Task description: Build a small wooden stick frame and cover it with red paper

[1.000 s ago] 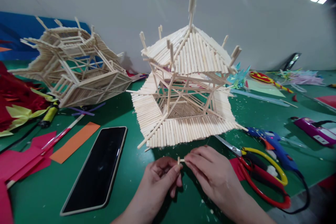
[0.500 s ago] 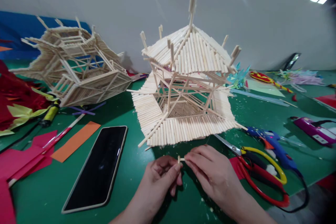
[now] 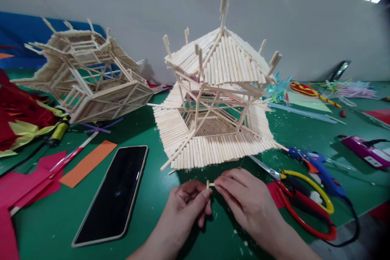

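Observation:
Between finger and thumb, my left hand [image 3: 189, 207] pinches a short wooden stick [image 3: 207, 185], which stands upright. My right hand [image 3: 243, 199] is closed on a second small wooden stick [image 3: 212, 185], lying crosswise with its tip against the first. Most of both sticks is hidden by the fingers. Just beyond the hands stands a pavilion model [image 3: 210, 150] built of pale wooden sticks, with a tiered roof and short upright posts at its corners.
A second stick model [image 3: 103, 105] lies at the left. Scissors [image 3: 292, 187] and a blue glue gun [image 3: 319, 166] with a cable are beside my right hand. A phone [image 3: 112, 195], orange paper strip [image 3: 88, 164] and red paper [image 3: 24, 185] lie left. A purple device [image 3: 365, 150] is far right.

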Available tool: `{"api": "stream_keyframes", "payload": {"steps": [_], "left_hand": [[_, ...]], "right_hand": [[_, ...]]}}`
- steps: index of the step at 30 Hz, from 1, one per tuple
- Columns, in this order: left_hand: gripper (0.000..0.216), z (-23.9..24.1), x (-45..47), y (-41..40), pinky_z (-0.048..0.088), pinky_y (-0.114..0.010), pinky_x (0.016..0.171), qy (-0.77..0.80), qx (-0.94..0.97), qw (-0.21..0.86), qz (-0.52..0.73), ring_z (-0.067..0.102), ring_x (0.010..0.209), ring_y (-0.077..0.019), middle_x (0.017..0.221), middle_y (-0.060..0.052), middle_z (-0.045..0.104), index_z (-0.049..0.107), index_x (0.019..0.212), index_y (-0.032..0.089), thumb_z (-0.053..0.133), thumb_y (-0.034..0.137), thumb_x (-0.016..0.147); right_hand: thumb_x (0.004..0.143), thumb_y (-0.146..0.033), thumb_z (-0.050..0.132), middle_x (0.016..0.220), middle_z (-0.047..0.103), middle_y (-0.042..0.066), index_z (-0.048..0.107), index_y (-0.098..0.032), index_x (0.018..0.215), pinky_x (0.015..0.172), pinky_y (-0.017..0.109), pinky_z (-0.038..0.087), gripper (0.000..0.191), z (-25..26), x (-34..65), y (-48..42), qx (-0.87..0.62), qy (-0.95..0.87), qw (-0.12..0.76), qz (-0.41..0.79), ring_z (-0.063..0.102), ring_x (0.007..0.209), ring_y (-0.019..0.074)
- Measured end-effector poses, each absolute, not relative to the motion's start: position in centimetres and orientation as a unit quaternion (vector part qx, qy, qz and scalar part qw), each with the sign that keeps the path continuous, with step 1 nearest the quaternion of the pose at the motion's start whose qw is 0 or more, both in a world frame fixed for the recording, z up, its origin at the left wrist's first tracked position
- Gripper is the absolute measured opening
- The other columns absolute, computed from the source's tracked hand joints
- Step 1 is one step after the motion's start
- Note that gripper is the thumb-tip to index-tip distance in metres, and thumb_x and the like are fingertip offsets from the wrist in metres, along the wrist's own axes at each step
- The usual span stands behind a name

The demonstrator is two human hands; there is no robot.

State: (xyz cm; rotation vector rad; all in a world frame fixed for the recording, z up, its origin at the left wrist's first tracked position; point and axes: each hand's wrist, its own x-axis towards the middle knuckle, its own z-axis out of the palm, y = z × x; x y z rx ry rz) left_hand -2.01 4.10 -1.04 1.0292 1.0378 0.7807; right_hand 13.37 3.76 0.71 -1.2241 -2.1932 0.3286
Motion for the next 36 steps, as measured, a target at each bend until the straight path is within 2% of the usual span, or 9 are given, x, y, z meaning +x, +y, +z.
{"api": "stream_keyframes", "payload": {"steps": [25,32,36], "left_hand": [[0.022,-0.79,-1.99,4.17,0.028,-0.020,0.041,0.465,0.444,0.684,0.345,0.038,0.039,-0.0063,0.049,0.003,0.051,0.050,0.062,0.015,0.049,0.030,0.078],[0.017,-0.94,-1.99,4.13,0.026,-0.019,0.042,0.443,0.396,0.705,0.388,0.036,0.039,-0.0049,0.051,0.004,0.051,0.052,0.069,0.014,0.050,0.028,0.078],[0.015,-0.97,-1.97,4.17,0.025,-0.019,0.042,0.441,0.382,0.712,0.391,0.037,0.039,-0.0048,0.051,0.003,0.052,0.052,0.070,0.013,0.051,0.027,0.077]], "right_hand": [[0.081,-0.013,0.045,0.079,0.059,0.006,0.060,-0.016,0.088,0.063,0.030,0.043,0.017,0.77,13.41,3.90,-0.463,-0.827,0.297,0.116,0.051,0.072,0.0170],[0.079,-0.017,0.049,0.091,0.060,0.008,0.055,-0.015,0.104,0.071,0.032,0.046,0.026,0.93,13.87,3.80,-0.465,-0.829,0.293,0.101,0.053,0.083,0.0184],[0.079,-0.018,0.049,0.093,0.059,0.009,0.053,-0.015,0.106,0.073,0.032,0.046,0.028,0.88,13.94,3.89,-0.473,-0.823,0.299,0.103,0.054,0.086,0.0185]]}}
